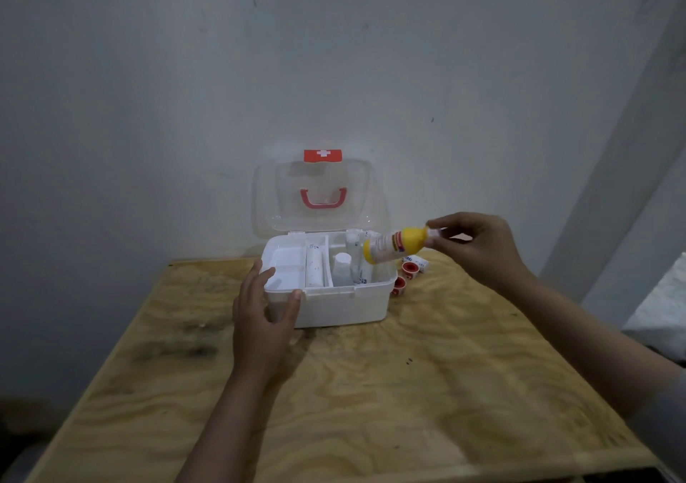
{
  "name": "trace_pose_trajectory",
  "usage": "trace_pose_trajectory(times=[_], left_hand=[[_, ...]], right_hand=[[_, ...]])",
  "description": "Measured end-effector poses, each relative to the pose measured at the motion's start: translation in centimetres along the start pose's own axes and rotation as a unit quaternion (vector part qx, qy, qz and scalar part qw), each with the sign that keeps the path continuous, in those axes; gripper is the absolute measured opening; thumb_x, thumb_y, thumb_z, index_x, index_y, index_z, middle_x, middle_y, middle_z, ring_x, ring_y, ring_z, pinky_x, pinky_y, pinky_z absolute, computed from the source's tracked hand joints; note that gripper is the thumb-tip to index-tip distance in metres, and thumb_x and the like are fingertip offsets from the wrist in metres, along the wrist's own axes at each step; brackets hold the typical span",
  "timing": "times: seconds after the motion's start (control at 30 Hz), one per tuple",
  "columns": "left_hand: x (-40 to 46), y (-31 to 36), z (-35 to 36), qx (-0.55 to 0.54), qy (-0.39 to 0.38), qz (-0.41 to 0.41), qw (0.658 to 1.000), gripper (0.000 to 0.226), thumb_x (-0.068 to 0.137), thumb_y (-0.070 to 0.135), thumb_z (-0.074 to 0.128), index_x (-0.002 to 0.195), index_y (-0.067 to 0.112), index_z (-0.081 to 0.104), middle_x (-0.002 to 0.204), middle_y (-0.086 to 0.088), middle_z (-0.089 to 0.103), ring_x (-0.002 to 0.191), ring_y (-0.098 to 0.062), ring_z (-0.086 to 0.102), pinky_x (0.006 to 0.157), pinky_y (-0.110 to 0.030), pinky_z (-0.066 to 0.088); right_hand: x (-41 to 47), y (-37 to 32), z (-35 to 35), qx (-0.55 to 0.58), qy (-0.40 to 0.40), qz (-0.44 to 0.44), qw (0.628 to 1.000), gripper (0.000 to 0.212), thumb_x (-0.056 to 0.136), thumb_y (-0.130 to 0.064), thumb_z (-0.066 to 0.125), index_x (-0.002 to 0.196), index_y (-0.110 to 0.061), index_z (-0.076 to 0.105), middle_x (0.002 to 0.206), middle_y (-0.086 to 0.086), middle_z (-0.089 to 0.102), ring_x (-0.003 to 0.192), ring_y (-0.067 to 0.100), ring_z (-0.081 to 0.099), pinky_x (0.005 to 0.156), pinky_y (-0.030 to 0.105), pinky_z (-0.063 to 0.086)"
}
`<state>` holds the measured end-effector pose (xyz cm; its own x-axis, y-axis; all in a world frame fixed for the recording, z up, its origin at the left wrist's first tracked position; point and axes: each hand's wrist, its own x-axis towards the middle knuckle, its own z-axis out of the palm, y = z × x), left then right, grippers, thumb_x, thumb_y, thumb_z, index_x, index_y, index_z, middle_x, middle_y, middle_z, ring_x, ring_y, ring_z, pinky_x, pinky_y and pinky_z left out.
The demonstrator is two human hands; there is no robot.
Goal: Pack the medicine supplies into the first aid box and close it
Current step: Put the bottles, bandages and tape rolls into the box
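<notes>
Right hand (479,248) pinches the bottle (395,245) by its cap, lying near-horizontal over the box (345,306) right compartment (probably half full); left hand (265,304) open, bracing box's left corner.

Rough grained plywood table (334,389), glossy white plastic box (345,306), clear plastic lid (319,193)

A plywood table (371,389) is filling the lower frame; a grey scuffed wall (185,74) is standing behind it.
</notes>
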<state>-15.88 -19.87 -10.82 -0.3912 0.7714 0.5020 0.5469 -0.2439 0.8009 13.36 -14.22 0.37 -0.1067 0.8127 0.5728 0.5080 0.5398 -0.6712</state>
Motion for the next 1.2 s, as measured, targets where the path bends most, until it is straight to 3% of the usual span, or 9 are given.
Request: trace_pose_trajectory(times=[0.4,0.6,0.73,0.87,1.03,1.2], left_hand=[[0.0,0.1,-0.2,0.011,-0.007,0.001,1.0,0.047,0.082,0.039,0.065,0.126,0.03,0.049,0.148,0.008,0.037,0.133,-0.012,0.034,0.093,-0.028,0.037],[0.0,0.0,-0.1,0.013,-0.002,0.007,1.0,0.048,0.082,0.04,0.065,0.126,0.028,0.049,0.149,0.007,0.037,0.13,-0.007,0.031,0.093,-0.028,0.035],[0.0,0.0,0.0,0.009,0.002,0.004,1.0,0.047,0.082,0.037,0.065,0.125,0.029,0.049,0.148,0.007,0.038,0.132,-0.01,0.034,0.094,-0.026,0.036],[-0.1,0.1,0.2,0.006,0.004,0.008,1.0,0.046,0.082,0.035,0.065,0.125,0.028,0.049,0.148,0.006,0.039,0.134,-0.015,0.036,0.096,-0.028,0.037],[-0.1,0.2,0.1,0.008,0.004,0.007,1.0,0.05,0.082,0.039,0.064,0.127,0.025,0.049,0.149,0.005,0.037,0.132,-0.01,0.034,0.095,-0.026,0.036],[-0.1,0.2,0.0,0.013,0.002,0.012,1.0,0.049,0.083,0.039,0.063,0.127,0.025,0.049,0.15,0.005,0.037,0.132,-0.011,0.033,0.095,-0.026,0.036]], right_hand=[[2.4,-0.6,6.2,-0.117,-0.151,-0.02,0.981,0.019,0.07,-0.012,0.079,0.087,-0.007,0.072,0.087,0.009,0.073,0.076,0.021,0.066,0.075,0.039,0.057],[2.6,-0.2,5.9,-0.096,-0.19,0.01,0.977,0.019,0.077,-0.02,0.075,0.094,-0.011,0.073,0.096,0.002,0.073,0.082,0.016,0.068,0.076,0.03,0.058],[2.3,1.2,4.7,-0.072,-0.119,0.038,0.989,0.011,0.083,-0.019,0.067,0.091,-0.014,0.073,0.088,-0.004,0.071,0.076,0.01,0.066,0.066,0.025,0.053],[1.0,4.7,4.4,-0.093,-0.097,0.098,0.986,0.008,0.083,-0.017,0.067,0.088,-0.014,0.072,0.086,-0.001,0.073,0.062,-0.001,0.061,0.054,0.008,0.042],[-0.4,7.6,5.3,-0.165,-0.153,0.096,0.97,0.018,0.082,-0.016,0.066,0.099,-0.013,0.073,0.104,0.004,0.072,0.072,0.006,0.055,0.07,0.02,0.041],[-0.2,8.7,5.8,-0.184,-0.178,0.099,0.962,0.027,0.08,-0.017,0.064,0.107,-0.016,0.07,0.109,0.004,0.07,0.08,0.006,0.053,0.075,0.02,0.038]])
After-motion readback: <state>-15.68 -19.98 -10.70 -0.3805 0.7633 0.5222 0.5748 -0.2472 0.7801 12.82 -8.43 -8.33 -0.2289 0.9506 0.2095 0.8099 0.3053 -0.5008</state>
